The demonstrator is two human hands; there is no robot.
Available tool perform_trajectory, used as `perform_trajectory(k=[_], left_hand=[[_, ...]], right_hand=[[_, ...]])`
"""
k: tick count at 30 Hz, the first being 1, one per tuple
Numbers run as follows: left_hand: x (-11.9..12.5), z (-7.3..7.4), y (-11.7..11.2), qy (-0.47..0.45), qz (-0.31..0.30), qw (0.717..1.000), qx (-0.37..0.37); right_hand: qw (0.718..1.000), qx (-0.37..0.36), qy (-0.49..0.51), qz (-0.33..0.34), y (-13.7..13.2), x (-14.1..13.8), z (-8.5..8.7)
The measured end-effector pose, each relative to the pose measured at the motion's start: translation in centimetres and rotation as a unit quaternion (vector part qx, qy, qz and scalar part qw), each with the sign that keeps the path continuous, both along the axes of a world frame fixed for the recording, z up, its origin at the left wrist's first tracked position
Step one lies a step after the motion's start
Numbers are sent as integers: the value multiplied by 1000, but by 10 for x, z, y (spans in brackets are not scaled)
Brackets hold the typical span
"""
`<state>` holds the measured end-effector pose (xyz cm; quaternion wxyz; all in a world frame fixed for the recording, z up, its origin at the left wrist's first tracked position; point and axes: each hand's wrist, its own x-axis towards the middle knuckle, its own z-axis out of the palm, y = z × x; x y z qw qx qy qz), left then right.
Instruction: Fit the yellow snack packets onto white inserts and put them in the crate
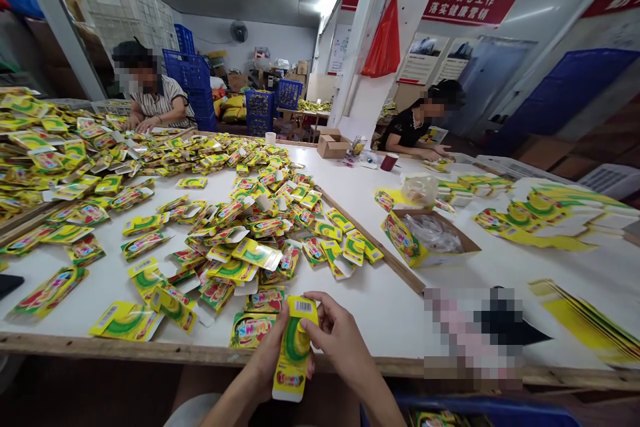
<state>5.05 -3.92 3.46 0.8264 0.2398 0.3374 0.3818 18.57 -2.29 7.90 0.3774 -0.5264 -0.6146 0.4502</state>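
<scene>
Both of my hands hold one yellow and green packet [294,352] upright just over the table's near edge. My left hand [267,360] grips its left side from behind, fingers curled round it. My right hand [339,339] pinches its upper right edge near the barcode. A heap of several similar yellow packets [250,233] lies on the white table [385,307] right in front of my hands.
More packets cover the far left of the table [55,147]. An open cardboard box with plastic bags [431,235] sits to the right, flat yellow card sheets [590,323] at the right edge. Two seated people [150,97] [417,127] work at the far side.
</scene>
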Motion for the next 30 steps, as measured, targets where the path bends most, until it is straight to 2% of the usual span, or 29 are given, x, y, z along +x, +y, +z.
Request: perform_trajectory(k=[4,9,12,15,20,23,27,30], left_hand=[[-2,-3,1,-4,33,999,-14],[-7,-7,5,-17,-1,1000,-26],[-10,-4,6,-19,9,999,-25],[-11,0,5,-29,24,999,-18],[-7,-2,6,-44,-9,999,-14],[-2,-2,6,-38,2,999,-21],[5,4,7,-63,32,996,-46],[7,7,12,-95,74,989,-88]], right_hand=[[999,-9,-40,7,1,-1,2],[998,-9,-67,7,1,-6,2],[996,7,-90,6,-1,-12,2],[999,-4,-44,22,-3,-15,2],[998,-36,43,18,-9,-12,-2],[996,-41,74,7,-13,-14,-7],[994,-17,106,-10,-17,-13,-19],[994,51,77,-62,-21,-1,-34]])
